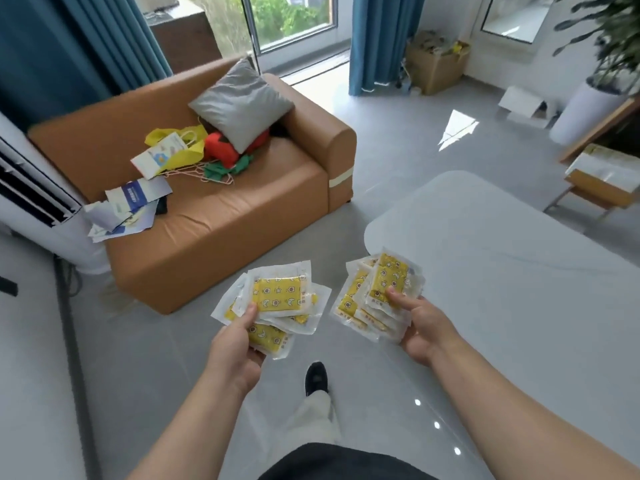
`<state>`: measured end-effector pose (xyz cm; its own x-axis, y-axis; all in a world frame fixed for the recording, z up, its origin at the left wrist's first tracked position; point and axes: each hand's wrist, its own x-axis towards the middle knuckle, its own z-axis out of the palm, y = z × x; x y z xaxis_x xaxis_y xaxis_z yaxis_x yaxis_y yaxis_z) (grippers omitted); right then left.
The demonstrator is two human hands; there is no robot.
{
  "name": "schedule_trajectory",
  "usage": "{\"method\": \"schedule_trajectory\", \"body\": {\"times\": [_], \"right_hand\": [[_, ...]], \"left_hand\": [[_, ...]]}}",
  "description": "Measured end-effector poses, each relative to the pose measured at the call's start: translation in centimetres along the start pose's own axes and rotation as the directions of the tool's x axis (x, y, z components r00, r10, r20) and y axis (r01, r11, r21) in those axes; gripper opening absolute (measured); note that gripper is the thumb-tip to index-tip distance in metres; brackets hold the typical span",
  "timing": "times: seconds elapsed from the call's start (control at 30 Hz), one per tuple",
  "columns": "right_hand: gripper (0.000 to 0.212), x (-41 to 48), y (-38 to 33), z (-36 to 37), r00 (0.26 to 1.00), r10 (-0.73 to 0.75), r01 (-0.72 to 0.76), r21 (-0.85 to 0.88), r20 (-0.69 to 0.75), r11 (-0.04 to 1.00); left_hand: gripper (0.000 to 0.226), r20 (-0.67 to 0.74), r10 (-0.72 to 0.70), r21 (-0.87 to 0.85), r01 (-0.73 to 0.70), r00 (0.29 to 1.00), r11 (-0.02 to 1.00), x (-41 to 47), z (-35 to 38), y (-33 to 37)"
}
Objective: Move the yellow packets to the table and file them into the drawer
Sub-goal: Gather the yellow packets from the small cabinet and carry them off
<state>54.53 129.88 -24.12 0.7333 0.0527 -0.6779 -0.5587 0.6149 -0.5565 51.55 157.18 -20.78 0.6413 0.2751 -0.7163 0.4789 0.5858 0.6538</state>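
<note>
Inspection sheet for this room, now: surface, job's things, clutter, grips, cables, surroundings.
Surface: glossy white table at the right; no packets set on it yet.
Job's things: left packet stack and right packet stack, yellow, both carried; drawer not seen.
Clutter: papers, yellow bag and grey cushion on the brown sofa.
Grips: left hand holds the left packet stack, thumb on top; right hand holds the right packet stack likewise.
Cables: dark line along the floor at left; cannot tell whether it is a cable.
Surroundings: blue curtains, cardboard box, potted plant.
</note>
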Motion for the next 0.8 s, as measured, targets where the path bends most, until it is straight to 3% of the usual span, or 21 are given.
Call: {"method": "schedule_trajectory", "body": {"times": [0.4,0.57,0.7,0.8], "right_hand": [[0.055,11.9,-11.6,2.9,0.954,-0.132,0.202,0.248,-0.27,0.947],[0.067,19.1,-17.8,-1.2,0.899,-0.138,0.298,0.35,-0.415,0.888],[0.059,20.9,-19.4,-2.5,0.899,-0.151,0.322,0.388,-0.41,0.864],[0.052,25.3,-23.6,-4.7,0.886,-0.116,0.327,0.428,-0.449,0.843]], "left_hand": [[0.032,0.329,-0.13,0.309,0.024,0.935,0.951,16.3,21.2,11.6],[0.03,0.354,-0.204,0.448,0.026,0.913,0.894,23.2,35.1,11.2],[0.027,0.368,-0.242,0.478,0.041,0.898,0.878,23.9,37.6,10.2],[0.029,0.363,-0.25,0.568,-0.001,0.898,0.823,27.0,44.4,9.7]]}}
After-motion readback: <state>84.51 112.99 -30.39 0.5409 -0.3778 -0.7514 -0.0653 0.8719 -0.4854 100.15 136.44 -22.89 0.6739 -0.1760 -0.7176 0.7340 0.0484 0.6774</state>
